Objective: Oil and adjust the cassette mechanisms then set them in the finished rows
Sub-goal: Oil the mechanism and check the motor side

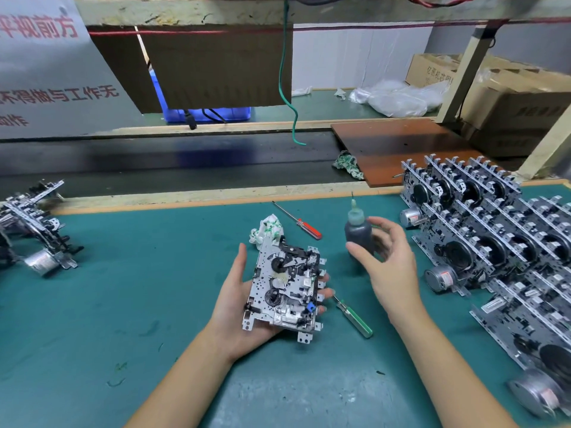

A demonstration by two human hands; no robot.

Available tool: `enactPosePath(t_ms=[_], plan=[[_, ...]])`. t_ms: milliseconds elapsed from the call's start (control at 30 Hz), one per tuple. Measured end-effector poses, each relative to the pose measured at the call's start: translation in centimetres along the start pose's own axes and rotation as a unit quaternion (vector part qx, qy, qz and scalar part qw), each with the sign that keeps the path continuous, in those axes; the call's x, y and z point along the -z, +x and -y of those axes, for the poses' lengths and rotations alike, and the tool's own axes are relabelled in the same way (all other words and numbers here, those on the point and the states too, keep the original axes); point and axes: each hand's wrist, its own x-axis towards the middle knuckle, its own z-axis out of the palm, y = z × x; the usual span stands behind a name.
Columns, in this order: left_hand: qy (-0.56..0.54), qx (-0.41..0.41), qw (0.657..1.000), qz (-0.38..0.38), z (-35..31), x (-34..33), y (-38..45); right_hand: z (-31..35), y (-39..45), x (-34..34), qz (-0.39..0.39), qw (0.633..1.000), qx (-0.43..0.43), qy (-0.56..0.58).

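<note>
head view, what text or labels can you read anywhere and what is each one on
"平视前方": red characters on the white sign, upper left, first character cut off at the edge.
"不得做与工作无": same sign, middle line, cut off at the left.
"动作": same sign, bottom line, partly cut off.
Cardboard box, far right: printed characters, too blurred to read.
Motor label by the finished rows: too small to read.

Red Chinese lettering, partly cropped, on hanging sign (pixel 46 72).

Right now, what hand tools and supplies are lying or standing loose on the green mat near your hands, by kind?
Screwdrivers: 2, red-handled and green-handled
Oil bottle: 1
Rag: 1
Total: 4
</note>
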Motion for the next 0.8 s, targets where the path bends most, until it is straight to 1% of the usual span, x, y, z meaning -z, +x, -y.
enactPosePath(t_ms=[67, 167, 200, 233, 267, 300, 333, 367, 433, 500, 533, 567, 600, 667, 733, 800], plan=[[0.027, 0.016, 0.999, 0.018, -0.1, -0.2, -0.2, -0.6, 0.1, 0.1, 0.023, 0.999, 0.007, -0.021], [0.073, 0.045, 0.996, 0.013, -0.4, -0.1, -0.6, -1.2, 0.1, -0.2, 0.088, 0.992, -0.042, -0.074], [0.086, 0.059, 0.995, 0.004, -0.5, 0.1, -0.7, -1.2, -0.1, -0.3, 0.075, 0.991, -0.035, -0.103], [0.098, 0.071, 0.993, -0.007, -0.7, 0.3, -0.8, -0.9, -0.2, -0.2, 0.030, 0.991, 0.000, -0.130], [0.111, 0.081, 0.990, -0.018, -0.8, 0.4, -1.0, -0.4, -0.6, 0.0, -0.029, 0.986, 0.060, -0.150], [0.125, 0.087, 0.988, -0.028, -1.0, 0.4, -1.1, 0.3, -1.0, 0.2, -0.084, 0.973, 0.141, -0.161], [0.137, 0.091, 0.986, -0.035, -1.3, 0.4, -1.2, 0.9, -1.4, 0.4, -0.106, 0.957, 0.214, -0.167], [0.150, 0.097, 0.983, -0.040, -1.4, 0.4, -1.4, 1.4, -1.9, 0.6, -0.084, 0.945, 0.259, -0.181], [0.175, 0.112, 0.977, -0.052, -1.8, 0.2, -1.5, 1.9, -3.0, 0.8, 0.035, 0.918, 0.294, -0.263], [0.198, 0.130, 0.970, -0.053, -1.8, 0.1, -1.5, 2.0, -4.1, 1.0, 0.163, 0.854, 0.309, -0.385], [0.212, 0.137, 0.967, -0.047, -1.9, -0.1, -1.5, 1.9, -4.4, 1.2, 0.203, 0.824, 0.318, -0.422], [0.224, 0.145, 0.963, -0.047, -1.9, -0.1, -1.4, 1.9, -4.8, 1.5, 0.232, 0.806, 0.319, -0.442], [0.231, 0.152, 0.960, -0.052, -1.9, 0.1, -1.3, 1.9, -5.2, 2.0, 0.253, 0.796, 0.315, -0.450], [0.240, 0.151, 0.957, -0.067, -2.1, 0.3, -1.4, 1.8, -5.8, 2.8, 0.270, 0.791, 0.307, -0.454], [0.231, 0.135, 0.962, -0.051, -2.6, 0.7, -1.6, 1.6, -6.2, 3.3, 0.257, 0.788, 0.307, -0.468], [0.236, 0.118, 0.964, -0.037, -3.2, 0.8, -2.1, 1.4, -6.5, 3.4, 0.223, 0.788, 0.311, -0.482]])
